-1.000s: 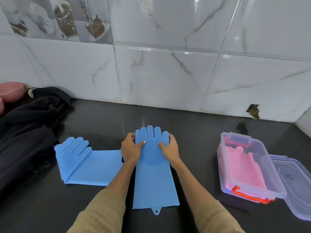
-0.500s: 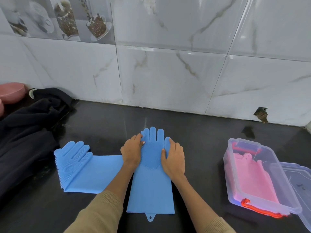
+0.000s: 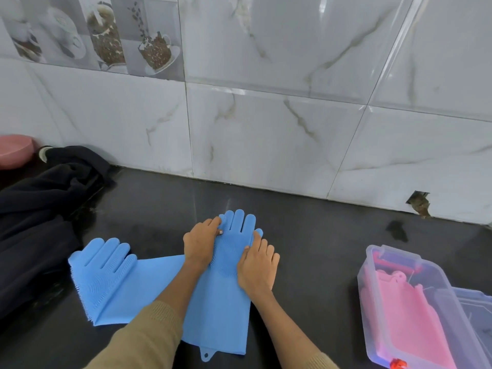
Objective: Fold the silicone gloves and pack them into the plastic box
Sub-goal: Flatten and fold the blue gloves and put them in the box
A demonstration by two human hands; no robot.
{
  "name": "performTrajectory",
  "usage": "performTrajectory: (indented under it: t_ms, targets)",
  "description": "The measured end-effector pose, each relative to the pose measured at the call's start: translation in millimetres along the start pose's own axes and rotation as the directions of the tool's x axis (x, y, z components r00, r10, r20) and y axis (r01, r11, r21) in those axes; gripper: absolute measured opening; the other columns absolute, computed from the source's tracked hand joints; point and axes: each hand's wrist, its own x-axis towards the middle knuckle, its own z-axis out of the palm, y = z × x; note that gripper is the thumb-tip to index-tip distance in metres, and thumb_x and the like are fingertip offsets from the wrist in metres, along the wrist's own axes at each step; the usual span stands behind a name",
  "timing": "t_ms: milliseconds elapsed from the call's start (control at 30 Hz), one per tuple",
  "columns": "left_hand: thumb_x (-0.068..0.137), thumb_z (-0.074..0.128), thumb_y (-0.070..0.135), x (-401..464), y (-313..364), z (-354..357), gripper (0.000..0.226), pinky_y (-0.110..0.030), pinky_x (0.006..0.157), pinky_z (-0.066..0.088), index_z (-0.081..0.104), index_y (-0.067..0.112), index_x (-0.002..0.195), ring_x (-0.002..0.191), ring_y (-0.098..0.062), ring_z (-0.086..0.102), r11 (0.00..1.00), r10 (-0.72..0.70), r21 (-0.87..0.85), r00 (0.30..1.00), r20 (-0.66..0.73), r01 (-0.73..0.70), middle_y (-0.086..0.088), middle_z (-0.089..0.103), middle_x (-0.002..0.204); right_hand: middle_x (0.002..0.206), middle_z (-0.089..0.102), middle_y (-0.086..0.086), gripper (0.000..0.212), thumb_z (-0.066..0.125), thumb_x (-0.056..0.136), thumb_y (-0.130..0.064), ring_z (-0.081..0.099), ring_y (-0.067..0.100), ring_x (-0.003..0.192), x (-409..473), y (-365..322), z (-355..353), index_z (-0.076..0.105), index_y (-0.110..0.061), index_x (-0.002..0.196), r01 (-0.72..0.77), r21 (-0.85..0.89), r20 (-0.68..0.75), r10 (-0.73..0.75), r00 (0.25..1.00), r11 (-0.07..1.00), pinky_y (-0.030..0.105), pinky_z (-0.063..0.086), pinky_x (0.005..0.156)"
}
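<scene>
Left hand (image 3: 200, 245): grip spread, palm down, pressed flat on the left edge of the centre blue glove (image 3: 226, 296), fingertips at its finger roots. Right hand (image 3: 257, 265): grip spread, palm down, flat on the glove's right edge, fingers pointing far. Both forearms extend from the near edge; tan sleeves cover them. The glove lies flat on the dark surface (image 3: 314, 251), fingers far, cuff near. A second blue glove (image 3: 111, 278) lies to its left, its cuff under the left forearm. The plastic box (image 3: 372, 302) stands open at right, pink gloves (image 3: 410, 315) inside.
</scene>
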Motion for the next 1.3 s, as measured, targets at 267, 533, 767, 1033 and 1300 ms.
performTrajectory:
  t_ms: [267, 533, 767, 1033, 1300]
  targets:
    - [0.099, 0.043, 0.037, -7, -18, -20, 0.027, -0.030, 0.066, 0.041, 0.060, 0.018, 0.091, 0.075, -0.017, 0.058, 0.880, -0.234, -0.421, 0.972, 0.019, 0.220, 0.007, 0.062, 0.081, 0.120, 0.041, 0.002, 0.045, 0.039, 0.095, -0.038, 0.043, 0.019, 0.101, 2, 1, -4, 0.037, -0.022, 0.137, 0.011, 0.131, -0.052, -0.004, 0.999, 0.991, 0.029, 0.032, 0.090]
    - [0.098, 0.046, 0.038, -62, -62, -45, 0.028, -0.043, 0.096, 0.030, 0.068, 0.021, 0.095, 0.104, -0.026, 0.051, 0.963, -0.212, -0.150, 0.974, 0.086, 0.223, 0.001, 0.066, 0.094, 0.114, 0.049, 0.001, 0.017, 0.050, 0.091, -0.018, 0.041, 0.020, 0.106, -23, -30, -11, 0.063, -0.020, 0.102, 0.107, 0.274, -0.047, -0.097, 0.994, 0.956, 0.029, 0.027, 0.089]
    - [0.096, 0.046, 0.021, -85, -67, -69, 0.018, -0.036, 0.084, 0.024, 0.062, 0.024, 0.090, 0.101, -0.021, 0.040, 0.966, -0.201, -0.155, 0.978, 0.057, 0.207, 0.005, 0.062, 0.096, 0.120, 0.055, 0.003, 0.037, 0.053, 0.092, -0.036, 0.049, 0.021, 0.114, -43, -90, -17, 0.053, -0.017, 0.124, 0.218, 0.519, 0.234, -0.383, 0.893, 0.826, 0.029, 0.034, 0.095]
    - [0.097, 0.051, 0.015, -108, -80, -110, 0.014, -0.023, 0.079, 0.039, 0.065, 0.017, 0.094, 0.087, -0.010, 0.056, 0.657, -0.355, -0.743, 0.923, -0.150, 0.132, 0.000, 0.065, 0.097, 0.063, 0.041, 0.004, 0.031, 0.053, 0.096, -0.019, 0.038, 0.013, 0.057, -56, -127, -32, 0.044, -0.014, 0.067, -0.030, 0.838, 0.342, -0.481, 0.807, 0.545, 0.013, 0.030, 0.049]
    - [0.100, 0.043, 0.027, -106, -28, -125, 0.034, -0.022, 0.086, 0.041, 0.050, 0.013, 0.130, 0.101, -0.010, 0.053, 0.276, -0.589, -0.886, 0.794, 0.149, 0.372, 0.003, 0.058, 0.116, 0.070, 0.039, 0.000, 0.019, 0.045, 0.096, -0.017, 0.036, 0.008, 0.062, -20, -157, -95, 0.045, -0.009, 0.079, 0.033, 0.878, 0.169, -0.373, 0.912, 0.478, 0.017, 0.032, 0.055]
